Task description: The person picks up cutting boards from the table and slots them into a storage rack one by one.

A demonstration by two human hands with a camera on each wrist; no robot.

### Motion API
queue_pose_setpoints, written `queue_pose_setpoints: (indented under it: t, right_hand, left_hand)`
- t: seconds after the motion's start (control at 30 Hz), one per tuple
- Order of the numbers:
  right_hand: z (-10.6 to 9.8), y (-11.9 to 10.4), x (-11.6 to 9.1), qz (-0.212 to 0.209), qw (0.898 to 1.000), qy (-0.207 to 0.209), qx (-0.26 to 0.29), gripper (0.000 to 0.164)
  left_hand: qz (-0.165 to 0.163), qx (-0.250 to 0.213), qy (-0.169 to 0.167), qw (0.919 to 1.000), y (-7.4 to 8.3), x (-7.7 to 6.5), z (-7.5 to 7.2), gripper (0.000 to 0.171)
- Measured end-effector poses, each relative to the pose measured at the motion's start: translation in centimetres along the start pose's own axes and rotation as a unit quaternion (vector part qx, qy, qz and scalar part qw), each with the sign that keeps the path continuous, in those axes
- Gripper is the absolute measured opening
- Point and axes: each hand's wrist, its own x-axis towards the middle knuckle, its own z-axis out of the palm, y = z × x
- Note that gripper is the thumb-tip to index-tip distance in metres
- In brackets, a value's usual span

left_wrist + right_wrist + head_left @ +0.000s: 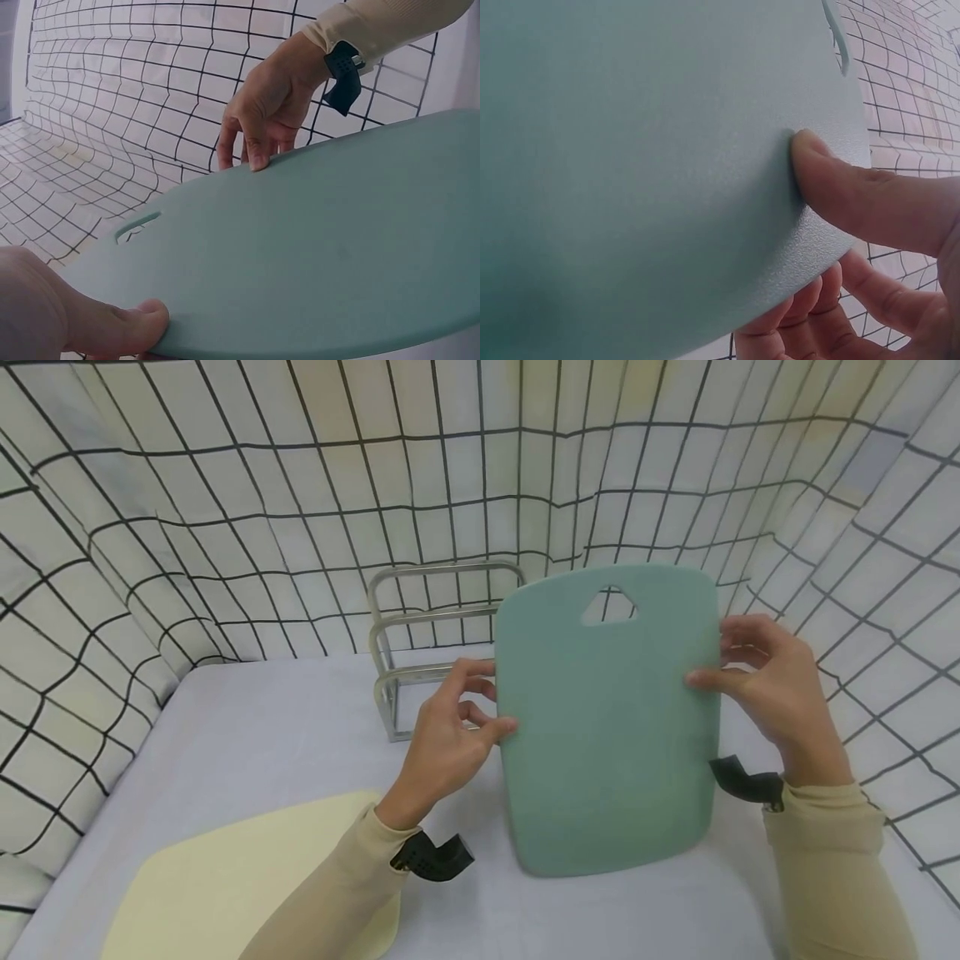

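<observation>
A green cutting board [607, 735] stands upright between my two hands, its handle hole at the top. My left hand [453, 739] pinches the board's left edge, thumb on the near face and fingers behind. On the opposite edge, my right hand [772, 681] grips higher up, its thumb [840, 187] pressed flat on the face and fingertips curled behind. In the left wrist view the right hand [266, 112] shows across the board. Behind the board's left side stands a metal wire rack [382, 652], partly hidden by it.
A pale yellow cutting board [247, 860] lies flat on the white table [285, 727] at the front left, partly under my left forearm. Black wire grid panels [337, 510] enclose the table at the back and both sides, with pale cloth behind them.
</observation>
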Motion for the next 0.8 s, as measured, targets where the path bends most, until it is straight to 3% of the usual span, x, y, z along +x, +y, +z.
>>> queue_pose_setpoints:
  t: [0.8]
  right_hand:
    - [0.6,-1.1,-1.0,-0.012,1.0,0.016,0.013,0.067]
  left_hand:
    - [0.012,-0.001,0.026,0.9996,0.0,-1.0,-1.0,0.054]
